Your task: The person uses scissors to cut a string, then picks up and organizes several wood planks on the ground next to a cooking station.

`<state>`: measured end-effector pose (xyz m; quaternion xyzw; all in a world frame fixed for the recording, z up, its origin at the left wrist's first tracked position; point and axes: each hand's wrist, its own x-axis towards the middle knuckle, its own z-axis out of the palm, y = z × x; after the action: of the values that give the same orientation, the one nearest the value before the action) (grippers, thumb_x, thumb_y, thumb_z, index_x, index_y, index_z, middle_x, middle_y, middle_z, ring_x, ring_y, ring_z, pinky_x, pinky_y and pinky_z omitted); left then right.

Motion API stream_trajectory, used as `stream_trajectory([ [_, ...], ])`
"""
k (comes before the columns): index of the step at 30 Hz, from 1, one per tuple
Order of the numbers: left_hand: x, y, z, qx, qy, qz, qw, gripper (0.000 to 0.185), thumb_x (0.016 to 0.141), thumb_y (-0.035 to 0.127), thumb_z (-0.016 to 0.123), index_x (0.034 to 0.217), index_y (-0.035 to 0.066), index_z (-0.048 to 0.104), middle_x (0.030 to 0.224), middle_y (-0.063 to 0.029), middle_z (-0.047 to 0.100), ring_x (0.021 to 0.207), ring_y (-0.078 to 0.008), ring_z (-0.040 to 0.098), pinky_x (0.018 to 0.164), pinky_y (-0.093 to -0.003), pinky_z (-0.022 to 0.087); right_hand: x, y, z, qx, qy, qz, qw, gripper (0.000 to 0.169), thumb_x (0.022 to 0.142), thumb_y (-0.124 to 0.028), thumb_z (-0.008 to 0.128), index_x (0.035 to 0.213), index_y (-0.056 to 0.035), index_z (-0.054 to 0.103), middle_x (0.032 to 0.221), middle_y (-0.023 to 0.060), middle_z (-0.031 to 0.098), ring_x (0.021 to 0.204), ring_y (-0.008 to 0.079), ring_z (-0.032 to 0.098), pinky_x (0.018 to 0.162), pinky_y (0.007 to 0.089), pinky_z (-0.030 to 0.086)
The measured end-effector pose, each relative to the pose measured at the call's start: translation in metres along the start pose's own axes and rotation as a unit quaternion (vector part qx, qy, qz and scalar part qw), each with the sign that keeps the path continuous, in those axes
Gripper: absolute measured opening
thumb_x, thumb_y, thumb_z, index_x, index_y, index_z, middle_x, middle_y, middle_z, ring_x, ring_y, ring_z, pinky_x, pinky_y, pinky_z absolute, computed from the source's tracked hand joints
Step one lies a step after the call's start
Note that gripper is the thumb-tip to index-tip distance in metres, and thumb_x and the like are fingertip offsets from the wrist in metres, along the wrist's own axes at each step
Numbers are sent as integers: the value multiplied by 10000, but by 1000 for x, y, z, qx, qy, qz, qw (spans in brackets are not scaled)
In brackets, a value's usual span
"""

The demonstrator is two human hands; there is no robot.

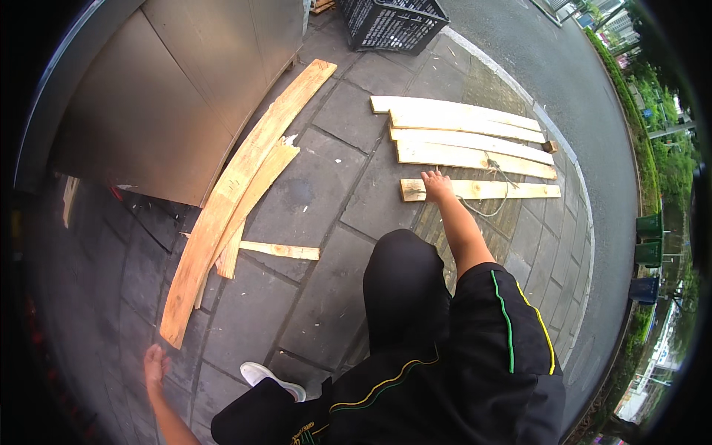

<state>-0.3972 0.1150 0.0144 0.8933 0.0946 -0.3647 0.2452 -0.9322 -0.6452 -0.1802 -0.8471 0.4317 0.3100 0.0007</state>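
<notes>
My right hand [437,186] lies across a single wooden plank [489,189] near its left end, fingers over the far edge. A thin cord [497,214] loops over that plank and the one above. Several pale planks [473,155] are laid side by side just beyond. At the lower left, my left hand [156,362] is slightly blurred, fingers loosely curled around nothing visible. It is just below the near end of a long wooden board [236,186]. Under this board lie a plank with a splintered end [275,161] and a narrow wooden strip [283,250].
A metal cabinet [161,100] stands at the upper left, beside the long board. A black plastic crate [392,30] sits on the paving [311,183] at the top. A small wooden block [549,146] touches the plank ends, near the kerb [534,105] and road.
</notes>
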Motion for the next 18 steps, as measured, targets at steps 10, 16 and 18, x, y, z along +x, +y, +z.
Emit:
stream_trajectory([
  [10, -121, 108, 110, 26, -72, 31, 997, 396, 894, 255, 581, 1245, 100, 485, 995, -22, 600, 789, -133, 593, 650, -256, 464, 27, 16, 40, -41, 47, -134, 989, 849, 530, -348, 849, 1236, -133, 430, 1093, 27, 561, 1089, 216, 521, 899, 437, 382],
  [16, -156, 153, 182, 125, -142, 139, 972, 453, 875, 255, 605, 1261, 61, 471, 1053, -90, 612, 924, -189, 600, 787, -319, 481, 29, 34, 24, 16, 74, -219, 973, 706, 550, -311, 798, 1134, -113, 456, 1052, 81, 541, 1066, 254, 528, 889, 454, 404],
  [18, -156, 196, 217, 184, -162, 193, 950, 472, 866, 259, 608, 1265, 49, 470, 1123, -135, 607, 1007, -219, 597, 853, -334, 472, 30, 35, -1, 72, 72, -252, 962, 756, 551, -294, 780, 1190, -85, 433, 1073, 119, 525, 1066, 296, 521, 891, 443, 433],
])
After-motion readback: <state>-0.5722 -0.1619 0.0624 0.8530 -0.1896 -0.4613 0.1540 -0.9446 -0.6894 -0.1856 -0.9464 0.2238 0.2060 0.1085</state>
